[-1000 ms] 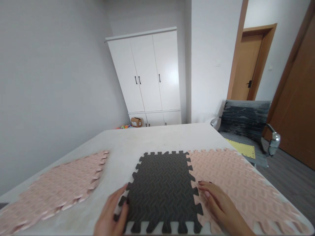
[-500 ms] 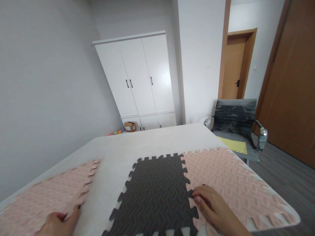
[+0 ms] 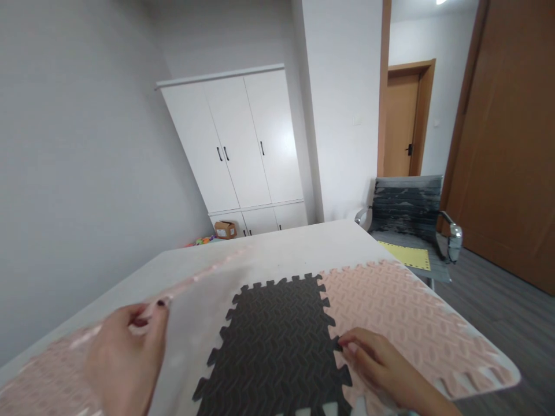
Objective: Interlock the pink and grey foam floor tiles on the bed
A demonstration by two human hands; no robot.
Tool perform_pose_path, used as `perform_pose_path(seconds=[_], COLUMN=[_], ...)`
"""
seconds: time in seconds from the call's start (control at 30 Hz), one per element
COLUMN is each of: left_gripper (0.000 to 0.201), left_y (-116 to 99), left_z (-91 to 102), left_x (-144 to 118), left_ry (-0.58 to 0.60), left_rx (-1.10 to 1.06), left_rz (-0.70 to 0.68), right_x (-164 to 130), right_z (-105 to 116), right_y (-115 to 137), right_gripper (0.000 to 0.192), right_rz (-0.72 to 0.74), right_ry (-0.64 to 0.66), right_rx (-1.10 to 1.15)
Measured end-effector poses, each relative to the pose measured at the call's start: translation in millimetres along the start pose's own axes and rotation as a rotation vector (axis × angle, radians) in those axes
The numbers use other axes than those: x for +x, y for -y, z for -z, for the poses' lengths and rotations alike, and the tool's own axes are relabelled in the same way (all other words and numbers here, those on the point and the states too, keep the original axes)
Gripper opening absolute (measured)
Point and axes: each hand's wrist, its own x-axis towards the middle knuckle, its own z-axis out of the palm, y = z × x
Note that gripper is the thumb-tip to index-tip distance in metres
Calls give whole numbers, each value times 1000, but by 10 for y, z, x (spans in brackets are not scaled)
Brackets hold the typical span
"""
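Observation:
My left hand (image 3: 130,352) is closed on the edge of a pink foam mat (image 3: 47,375), which tilts up off the table and blurs with motion. Toward the middle, a black foam mat (image 3: 277,335) with a raised pattern and toothed edges lies flat. Its right edge meets a second pink foam mat (image 3: 403,312), also flat, along their interlocking teeth. At that seam my right hand (image 3: 373,358) has thumb and fingers pinched together on a tab of the black mat.
The mats lie on a white table (image 3: 269,254). Beyond its right side stands a grey office chair (image 3: 407,208) with a yellow sheet (image 3: 405,255) on the seat. Behind are a white cabinet (image 3: 234,138), a cardboard box (image 3: 225,230) and small colourful items (image 3: 202,240).
My left hand has lifted the edge of the left pink mat and moved up and rightward with it. My right hand stays at the seam. The view has shifted slightly.

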Motion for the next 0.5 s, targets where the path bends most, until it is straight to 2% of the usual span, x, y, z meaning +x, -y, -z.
perform_pose_path(seconds=[0.03, 0.07, 0.13, 0.23, 0.33, 0.43, 0.5], left_gripper=[21, 21, 19, 16, 14, 12, 12], left_y=[-244, -458, -799, -1154, -1428, -1660, -1783], left_z=[-20, -63, -195, -395, -498, -565, -650], left_x=[-42, -90, -197, -336, -408, -418, -409], left_ry=[-48, -29, 86, 241, 296, 351, 390], left_rx=[-61, -166, -347, -531, -764, -882, -878], left_rz=[-95, -186, -300, -344, -331, -358, -404], right_x=[10, 29, 100, 260, 418, 573, 712], right_z=[65, 140, 307, 533, 671, 769, 873], right_y=[40, 65, 52, -104, -290, -431, -532], right_gripper=[38, 40, 45, 54, 58, 57, 45], right_rz=[-19, -41, -112, -360, -579, -560, -501], right_ry=[10, 0, -60, -114, -24, 99, 32], right_rx=[45, 98, 224, 436, 698, 961, 1011])
